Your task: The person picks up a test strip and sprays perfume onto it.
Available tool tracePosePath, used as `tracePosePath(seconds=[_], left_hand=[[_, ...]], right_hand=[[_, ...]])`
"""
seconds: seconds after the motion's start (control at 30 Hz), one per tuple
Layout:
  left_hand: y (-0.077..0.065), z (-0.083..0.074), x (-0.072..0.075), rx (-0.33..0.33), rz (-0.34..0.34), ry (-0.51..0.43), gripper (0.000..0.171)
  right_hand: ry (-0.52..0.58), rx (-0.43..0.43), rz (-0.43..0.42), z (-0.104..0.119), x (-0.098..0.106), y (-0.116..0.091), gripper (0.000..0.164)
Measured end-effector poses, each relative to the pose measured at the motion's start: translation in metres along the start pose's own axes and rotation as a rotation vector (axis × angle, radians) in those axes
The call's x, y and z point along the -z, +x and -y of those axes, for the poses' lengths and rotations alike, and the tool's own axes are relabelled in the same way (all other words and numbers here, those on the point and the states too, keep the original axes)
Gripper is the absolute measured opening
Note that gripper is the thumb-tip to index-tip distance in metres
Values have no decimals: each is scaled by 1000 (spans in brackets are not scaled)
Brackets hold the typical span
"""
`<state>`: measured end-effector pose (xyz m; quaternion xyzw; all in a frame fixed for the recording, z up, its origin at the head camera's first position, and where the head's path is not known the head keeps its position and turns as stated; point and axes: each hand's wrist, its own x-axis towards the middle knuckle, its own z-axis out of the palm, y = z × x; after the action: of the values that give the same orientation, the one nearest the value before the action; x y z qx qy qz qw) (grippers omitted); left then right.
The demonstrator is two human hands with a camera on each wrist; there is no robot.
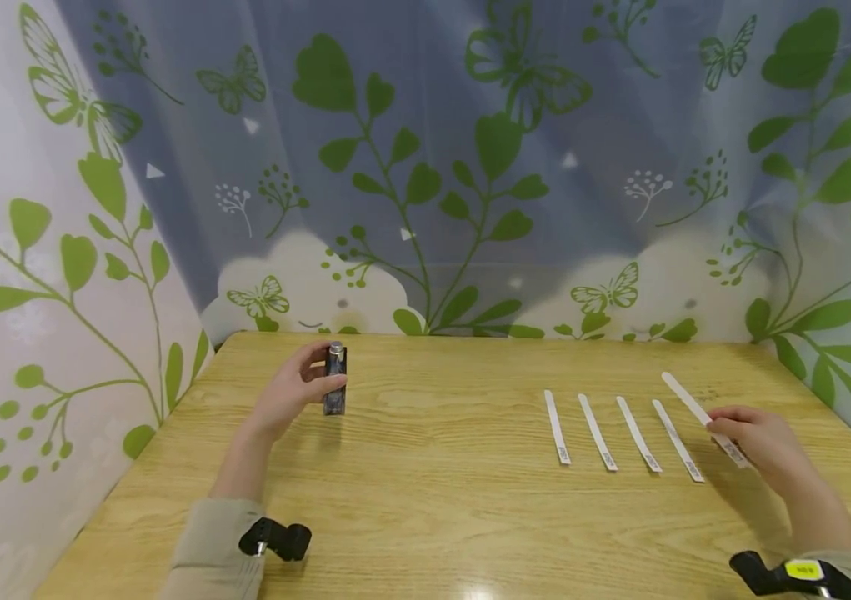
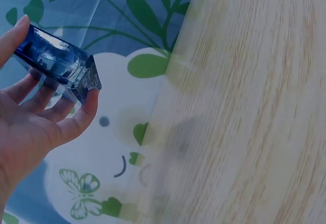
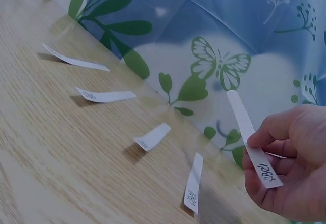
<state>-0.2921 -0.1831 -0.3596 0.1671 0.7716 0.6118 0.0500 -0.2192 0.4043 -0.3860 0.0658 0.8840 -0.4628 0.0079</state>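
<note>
My left hand (image 1: pixel 293 392) grips a small dark blue glass perfume bottle (image 1: pixel 335 383) with a silver top, upright over the left part of the table. In the left wrist view, the thumb and fingers wrap the bottle (image 2: pixel 56 61), with the little finger at its thick clear base; the top is hidden there. At the right, thumb and fingers of my right hand (image 1: pixel 763 437) pinch a white paper test strip (image 1: pixel 683 398). Dark lettering marks the lower end of that strip (image 3: pixel 242 114) in the right wrist view.
Several more white paper strips (image 1: pixel 556 427) lie in a spaced row left of my right hand, printed ends toward me. They rest on a wood-grain table (image 1: pixel 433 500). A curtain (image 1: pixel 440 167) with leaves and butterflies hangs along the table's back edge and sides.
</note>
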Motion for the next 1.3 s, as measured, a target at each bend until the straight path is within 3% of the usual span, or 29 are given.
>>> tracePosePath(seconds=[0.37,0.63,0.87,1.3], left_hand=[[1,-9,-12,-43,36,-27,72],[3,-13,-18,-36,63,-11,73],[5,-14,-26,-57,68,-50,62],[8,-15,-43,-115,150,77,56]], right_hand=[[-33,35,65,30,-19,3,42],[24,62,103,49,-35,4,34],[54,97,134,61,-49,5,32],[21,93,151,70,-67,3,35]])
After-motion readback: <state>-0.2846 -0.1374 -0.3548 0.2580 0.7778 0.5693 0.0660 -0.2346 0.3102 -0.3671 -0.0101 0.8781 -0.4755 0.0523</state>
